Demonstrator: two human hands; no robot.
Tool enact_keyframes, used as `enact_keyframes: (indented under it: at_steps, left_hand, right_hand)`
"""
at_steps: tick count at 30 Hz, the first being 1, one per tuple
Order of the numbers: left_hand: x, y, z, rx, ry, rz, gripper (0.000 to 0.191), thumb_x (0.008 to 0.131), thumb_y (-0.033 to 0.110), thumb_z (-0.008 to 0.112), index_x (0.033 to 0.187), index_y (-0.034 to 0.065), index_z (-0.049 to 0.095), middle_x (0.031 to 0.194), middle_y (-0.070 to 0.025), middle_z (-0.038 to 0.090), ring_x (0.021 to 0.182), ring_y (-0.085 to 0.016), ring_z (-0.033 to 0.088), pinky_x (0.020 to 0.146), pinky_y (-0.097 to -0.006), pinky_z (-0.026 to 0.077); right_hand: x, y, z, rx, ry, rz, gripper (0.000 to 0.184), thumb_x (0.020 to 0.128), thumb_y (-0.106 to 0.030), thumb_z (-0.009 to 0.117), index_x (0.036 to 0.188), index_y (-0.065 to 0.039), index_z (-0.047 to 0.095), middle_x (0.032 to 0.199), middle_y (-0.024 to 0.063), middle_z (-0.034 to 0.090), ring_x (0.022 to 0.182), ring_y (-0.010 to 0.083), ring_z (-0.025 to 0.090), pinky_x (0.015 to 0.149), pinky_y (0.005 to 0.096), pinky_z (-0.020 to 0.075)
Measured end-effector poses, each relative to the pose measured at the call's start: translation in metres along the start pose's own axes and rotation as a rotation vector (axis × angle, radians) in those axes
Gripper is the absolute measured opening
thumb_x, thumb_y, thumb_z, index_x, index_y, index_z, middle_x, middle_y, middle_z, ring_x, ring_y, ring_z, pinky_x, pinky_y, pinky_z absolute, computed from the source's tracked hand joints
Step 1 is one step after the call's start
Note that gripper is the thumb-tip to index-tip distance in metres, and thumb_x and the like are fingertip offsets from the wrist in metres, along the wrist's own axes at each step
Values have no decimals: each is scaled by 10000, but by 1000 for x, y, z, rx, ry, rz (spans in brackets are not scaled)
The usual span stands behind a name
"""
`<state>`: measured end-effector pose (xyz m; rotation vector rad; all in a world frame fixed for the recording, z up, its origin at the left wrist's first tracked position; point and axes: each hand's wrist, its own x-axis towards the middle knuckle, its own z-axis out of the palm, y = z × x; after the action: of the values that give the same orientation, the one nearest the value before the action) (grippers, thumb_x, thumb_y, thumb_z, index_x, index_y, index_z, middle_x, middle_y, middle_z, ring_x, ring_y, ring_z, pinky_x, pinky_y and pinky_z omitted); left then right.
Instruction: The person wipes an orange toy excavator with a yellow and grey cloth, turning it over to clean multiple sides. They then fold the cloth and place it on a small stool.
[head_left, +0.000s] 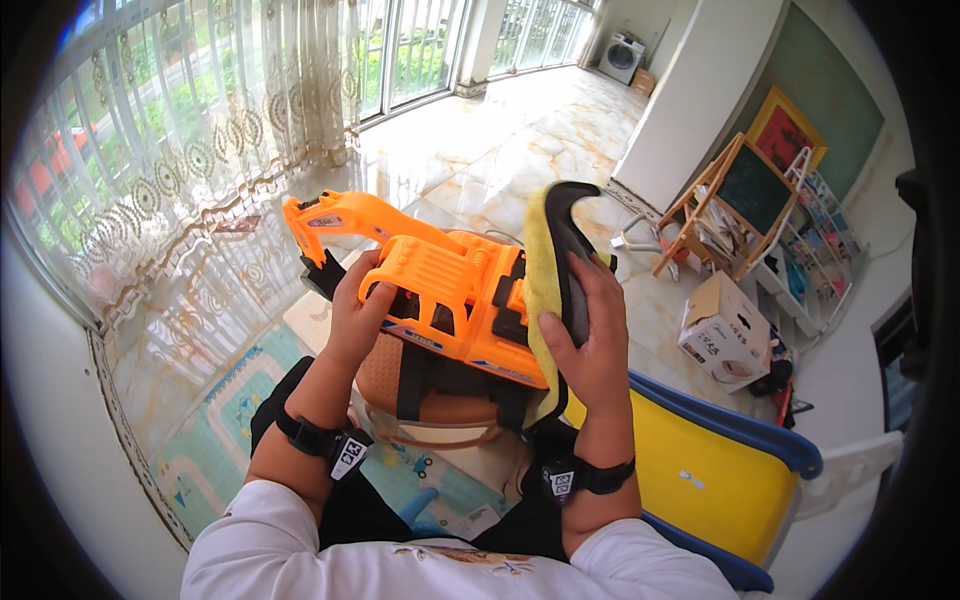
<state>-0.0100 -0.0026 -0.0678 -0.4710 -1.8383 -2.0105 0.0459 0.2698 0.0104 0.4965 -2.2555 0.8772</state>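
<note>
An orange plastic toy excavator (457, 300) is held up in front of me, its boom and black bucket (324, 274) pointing left. My left hand (361, 304) grips the cab, with the thumb at the window opening. A yellow and grey cloth with black edging (546, 281) lies against the excavator's rear end. My right hand (596, 322) presses this cloth to the toy from the right, fingers spread over its grey side. Below the toy is a brown padded stool seat (382, 375) with black straps. The toy's underside and tracks are mostly hidden.
A yellow and blue plastic slide (705, 480) stands close on my right. Beyond it are a cardboard box (726, 330) and a wooden easel with a chalkboard (754, 187). A patterned play mat (225, 427) covers the floor at left, near sheer curtains (187, 112).
</note>
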Motion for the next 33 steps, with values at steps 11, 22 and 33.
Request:
enact_keyframes:
  at_steps: [11, 22, 33]
  left_hand:
    - [0, -3, 1, 38, 4, -7, 384, 944, 192, 570, 1253, -35, 559, 1089, -64, 625, 984, -114, 601, 895, -256, 471]
    - [0, -4, 0, 8, 25, -31, 338, 954, 174, 566, 1227, -26, 561, 1064, -53, 635, 966, -103, 610, 876, -244, 479]
    - [-1, -4, -2, -9, -7, -57, 339, 958, 170, 565, 1244, -11, 552, 1050, -45, 634, 955, -95, 606, 869, -247, 482]
  right_hand:
    - [-1, 13, 12, 255, 152, 286, 535, 934, -339, 648, 1345, -26, 507, 1255, 209, 594, 1226, 343, 549, 1026, 407, 423]
    - [-20, 110, 29, 563, 227, 696, 550, 1012, -450, 502, 1320, 6, 524, 1243, 125, 621, 1111, 205, 584, 981, 318, 433]
    - [-8, 101, -10, 1046, 542, 898, 496, 1003, -484, 476, 1217, -56, 610, 1091, 81, 675, 933, 191, 658, 799, 316, 538]
